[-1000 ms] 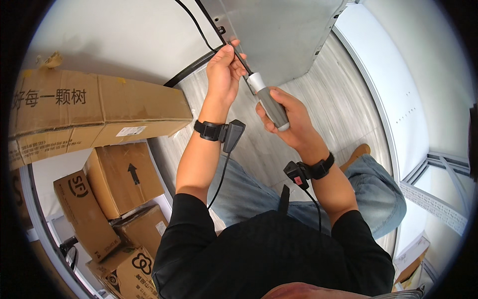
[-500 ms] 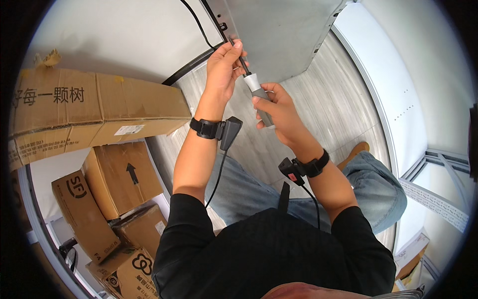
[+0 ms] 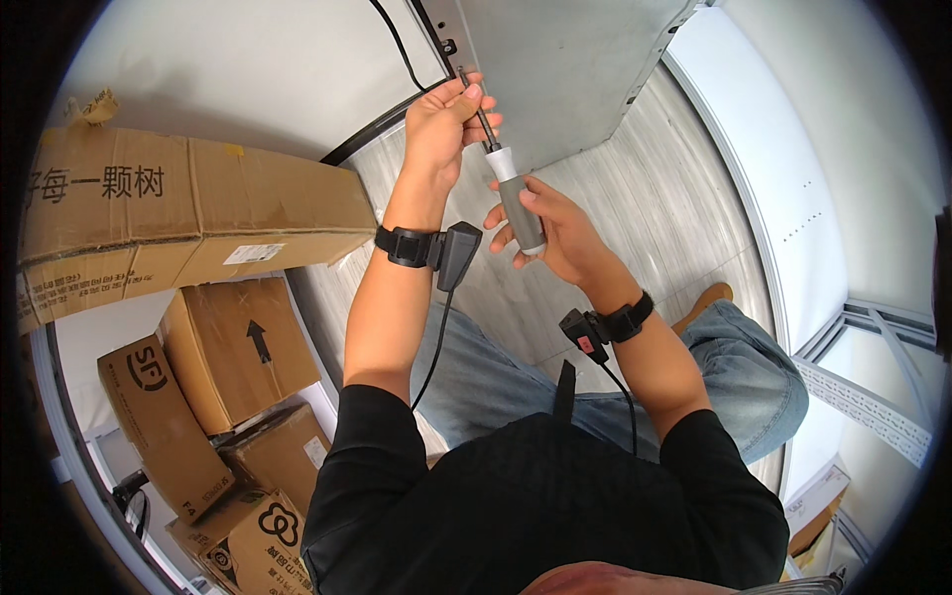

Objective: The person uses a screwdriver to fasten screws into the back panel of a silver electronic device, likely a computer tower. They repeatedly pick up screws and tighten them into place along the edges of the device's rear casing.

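Observation:
A screwdriver (image 3: 521,213) with a grey handle, white collar and dark shaft slants up toward the edge of a grey metal panel (image 3: 565,79). My left hand (image 3: 441,129) pinches its shaft close to the tip, beside the holes along that edge. Whether the tip sits in a screw is hidden by my fingers. My right hand (image 3: 565,233) is at the handle, thumb against its side and loosely spread fingers passing behind it. Both wrists wear a black strap with a small cabled device.
A long cardboard box (image 3: 288,198) lies at left, with several smaller boxes (image 3: 243,347) stacked nearer me. A black cable (image 3: 397,45) runs down the white surface by the panel. A white curved-looking wall edge (image 3: 734,149) and a metal frame (image 3: 873,347) stand at right.
My right fingers have loosened and spread around the handle, and the hand has shifted slightly down and right. My left hand keeps its pinch on the shaft.

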Tool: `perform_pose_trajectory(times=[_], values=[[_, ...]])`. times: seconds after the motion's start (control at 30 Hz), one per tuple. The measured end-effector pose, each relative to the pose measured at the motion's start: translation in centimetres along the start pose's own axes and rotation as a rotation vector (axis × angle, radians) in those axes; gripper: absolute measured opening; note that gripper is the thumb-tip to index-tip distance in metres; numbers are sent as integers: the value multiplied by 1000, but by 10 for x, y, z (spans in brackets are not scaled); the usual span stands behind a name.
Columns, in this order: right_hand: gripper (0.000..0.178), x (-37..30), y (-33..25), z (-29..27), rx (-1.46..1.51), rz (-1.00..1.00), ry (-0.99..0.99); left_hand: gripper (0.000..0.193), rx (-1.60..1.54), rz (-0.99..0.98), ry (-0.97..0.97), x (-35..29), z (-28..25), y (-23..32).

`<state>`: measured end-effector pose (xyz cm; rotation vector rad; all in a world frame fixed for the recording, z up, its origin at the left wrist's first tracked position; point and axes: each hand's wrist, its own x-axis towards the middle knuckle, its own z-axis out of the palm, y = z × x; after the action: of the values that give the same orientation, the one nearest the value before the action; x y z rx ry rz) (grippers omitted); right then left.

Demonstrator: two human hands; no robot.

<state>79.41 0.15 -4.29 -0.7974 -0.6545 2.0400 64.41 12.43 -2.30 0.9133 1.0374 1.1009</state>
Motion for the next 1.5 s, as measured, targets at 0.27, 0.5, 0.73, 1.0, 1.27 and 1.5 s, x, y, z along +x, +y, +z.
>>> perform_pose_trajectory(times=[0.27,0.5,0.73,1.0,1.27,1.5], values=[[48,1,7,6,-277,-96,282,24,-27,-27,-1,-14,14,13],[47,14,18,-2,-492,-127,337,23,85,22,33,-1,7,0],[48,5,5,-16,68,12,-92,22,27,2,1,-4,3,5],[44,11,21,-9,-239,-89,221,23,124,-31,4,-9,9,17],[40,15,20,-14,-231,-77,176,21,179,-8,45,1,4,9],[37,12,20,-20,-127,-59,130,27,150,-12,15,-5,5,14]])
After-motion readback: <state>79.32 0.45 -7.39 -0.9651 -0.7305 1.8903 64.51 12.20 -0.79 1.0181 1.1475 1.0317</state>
